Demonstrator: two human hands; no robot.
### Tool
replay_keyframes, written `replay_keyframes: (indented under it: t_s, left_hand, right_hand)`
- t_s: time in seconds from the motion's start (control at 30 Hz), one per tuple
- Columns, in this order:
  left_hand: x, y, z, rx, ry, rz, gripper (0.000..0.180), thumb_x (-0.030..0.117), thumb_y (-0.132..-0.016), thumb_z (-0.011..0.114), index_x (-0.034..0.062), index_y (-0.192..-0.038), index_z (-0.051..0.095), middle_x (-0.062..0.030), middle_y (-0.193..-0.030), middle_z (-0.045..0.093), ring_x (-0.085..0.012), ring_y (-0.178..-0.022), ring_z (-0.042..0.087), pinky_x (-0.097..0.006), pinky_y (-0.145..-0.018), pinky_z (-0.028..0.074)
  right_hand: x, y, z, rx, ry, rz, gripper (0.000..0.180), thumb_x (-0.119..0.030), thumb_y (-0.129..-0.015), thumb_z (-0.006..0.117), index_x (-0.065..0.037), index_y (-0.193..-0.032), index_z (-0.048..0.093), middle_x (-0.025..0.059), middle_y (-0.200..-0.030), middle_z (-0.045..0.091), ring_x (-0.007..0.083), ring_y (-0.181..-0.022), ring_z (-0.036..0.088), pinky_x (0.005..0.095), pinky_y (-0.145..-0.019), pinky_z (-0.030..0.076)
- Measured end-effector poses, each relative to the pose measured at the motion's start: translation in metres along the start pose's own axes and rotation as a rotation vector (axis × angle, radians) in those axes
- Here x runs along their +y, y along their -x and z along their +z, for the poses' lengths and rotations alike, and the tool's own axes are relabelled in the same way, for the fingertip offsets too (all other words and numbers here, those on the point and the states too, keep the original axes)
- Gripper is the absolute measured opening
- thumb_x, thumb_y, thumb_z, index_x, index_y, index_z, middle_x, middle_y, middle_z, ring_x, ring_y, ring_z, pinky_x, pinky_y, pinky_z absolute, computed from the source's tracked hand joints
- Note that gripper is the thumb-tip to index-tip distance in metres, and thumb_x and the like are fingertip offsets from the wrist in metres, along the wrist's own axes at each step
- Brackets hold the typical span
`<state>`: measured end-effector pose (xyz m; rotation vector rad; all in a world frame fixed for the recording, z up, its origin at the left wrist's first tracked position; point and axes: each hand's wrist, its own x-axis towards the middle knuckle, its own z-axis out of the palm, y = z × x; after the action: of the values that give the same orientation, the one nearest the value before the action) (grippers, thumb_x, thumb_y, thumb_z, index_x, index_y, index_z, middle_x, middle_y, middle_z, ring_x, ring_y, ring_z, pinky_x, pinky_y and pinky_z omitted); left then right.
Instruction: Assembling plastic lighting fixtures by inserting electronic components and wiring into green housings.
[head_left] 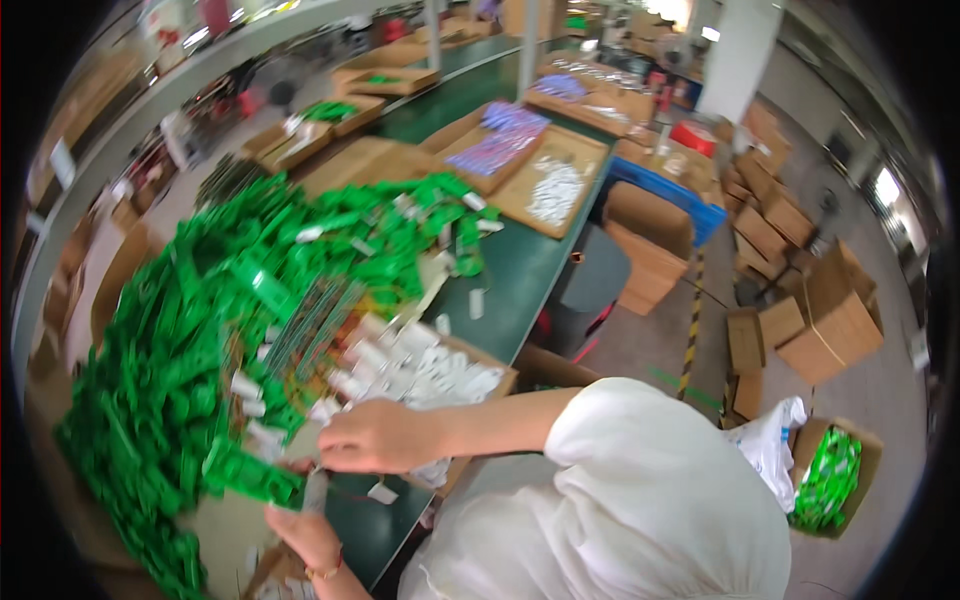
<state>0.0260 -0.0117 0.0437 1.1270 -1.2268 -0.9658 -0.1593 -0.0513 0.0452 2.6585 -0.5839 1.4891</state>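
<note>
My left hand (pixel 308 535) is closed around the end of a green plastic casing (pixel 245 472), which points away to the left. Close above it, my right hand (pixel 372 438) has its fingers pinched together near a small whitish piece (pixel 316 490) at the casing's end. What sits between the right fingertips is hidden. Just beyond my right hand lies a pile of small white plastic parts (pixel 430 368) in a shallow carton. Thin strips of circuit boards (pixel 315 325) with orange wires rest beside that pile. A loose white part (pixel 382 493) lies on the green table by my right wrist.
A large heap of green casings (pixel 150 400) covers the left side of the table (pixel 500 290). Farther along stand trays with purple pieces (pixel 495 140) and white parts (pixel 556 188). Right of the table are a blue crate (pixel 706 215), cardboard boxes (pixel 830 320) and a white bag (pixel 775 440).
</note>
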Motion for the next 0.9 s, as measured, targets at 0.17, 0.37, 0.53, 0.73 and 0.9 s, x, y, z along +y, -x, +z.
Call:
replay_keyframes:
  t_s: [0.17,0.37,0.53,0.73,0.9]
  left_hand:
    - [0.000,-0.006,0.016,0.049,-0.033,0.126,0.032,-0.006,-0.073,0.060,-0.0058,-0.103,0.050,-0.0089,-0.088,0.060,-0.0129,-0.077,0.054,-0.025,-0.069,0.045]
    - [-0.012,-0.016,0.013,0.081,-0.154,0.167,0.036,0.000,-0.075,0.066,-0.0049,-0.106,0.048,-0.0084,-0.091,0.058,-0.0132,-0.079,0.053,-0.026,-0.069,0.044]
    - [-0.005,-0.012,-0.017,0.066,0.531,-0.428,0.040,0.025,-0.088,0.050,0.0020,-0.120,0.041,-0.0100,-0.111,0.050,-0.0174,-0.080,0.055,-0.031,-0.062,0.048]
    - [-0.021,-0.004,-0.028,-0.122,0.652,-0.370,0.036,0.028,-0.093,0.038,0.0026,-0.116,0.049,-0.0092,-0.110,0.056,-0.0215,-0.099,0.054,-0.036,-0.084,0.045]
    - [-0.015,0.002,-0.008,-0.218,0.597,-0.240,0.033,0.023,-0.092,0.039,0.0077,-0.122,0.043,-0.0109,-0.112,0.055,-0.0213,-0.103,0.052,-0.034,-0.091,0.038]
  right_hand:
    - [0.001,0.001,-0.011,-0.051,0.198,0.008,0.016,-0.012,-0.069,0.059,-0.005,-0.082,0.054,0.0032,-0.083,0.049,0.0143,-0.062,0.051,0.0284,-0.047,0.043]
    - [-0.008,0.000,0.001,0.001,0.312,0.021,0.016,-0.012,-0.069,0.057,-0.001,-0.079,0.053,0.0061,-0.077,0.046,0.0164,-0.064,0.051,0.0277,-0.049,0.042]
    - [-0.003,-0.004,0.002,0.009,0.147,0.184,0.027,-0.007,-0.068,0.062,0.002,-0.091,0.051,0.0082,-0.086,0.048,0.0225,-0.071,0.055,0.0312,-0.052,0.046]
    - [-0.027,-0.003,0.006,-0.107,-0.326,0.166,0.033,-0.009,-0.067,0.067,-0.005,-0.096,0.053,0.0080,-0.092,0.051,0.0235,-0.071,0.057,0.0316,-0.055,0.048]
    - [-0.023,-0.010,-0.005,-0.186,-0.026,0.016,0.027,-0.007,-0.065,0.070,-0.001,-0.090,0.061,0.0073,-0.085,0.057,0.0188,-0.064,0.059,0.0289,-0.054,0.051]
